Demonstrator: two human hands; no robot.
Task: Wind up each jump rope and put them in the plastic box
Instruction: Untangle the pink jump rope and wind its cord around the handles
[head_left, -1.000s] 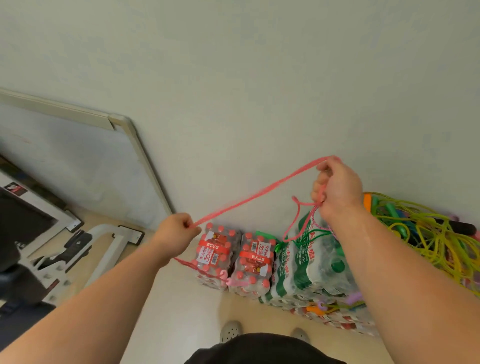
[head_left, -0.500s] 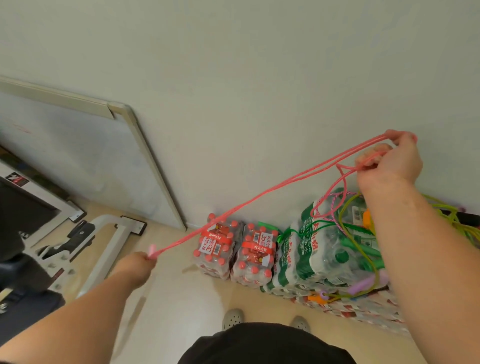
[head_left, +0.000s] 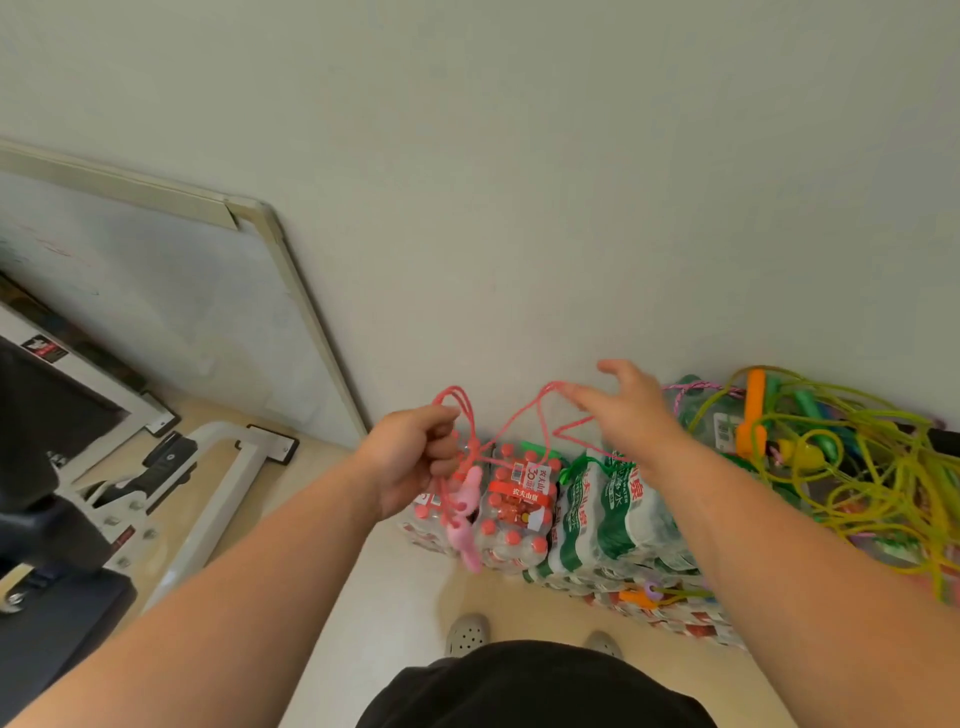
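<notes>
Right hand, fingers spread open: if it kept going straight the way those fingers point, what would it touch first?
Most likely the pink jump rope: one loop sits right at the fingertips of the right hand. Beyond the loop is the left hand, gripping the gathered rope. Depth is hard to judge.

The left hand's (head_left: 410, 457) curled fingers hide how the pink rope (head_left: 519, 415) runs through the palm. The pink handles (head_left: 462, 514) hanging below it are blurred. The right forearm (head_left: 753, 545) covers part of the green-labelled water packs (head_left: 608, 514). The tangle of ropes (head_left: 852, 467) is cut off at the right edge of the frame, and the whiteboard (head_left: 156, 291) at the left edge.
</notes>
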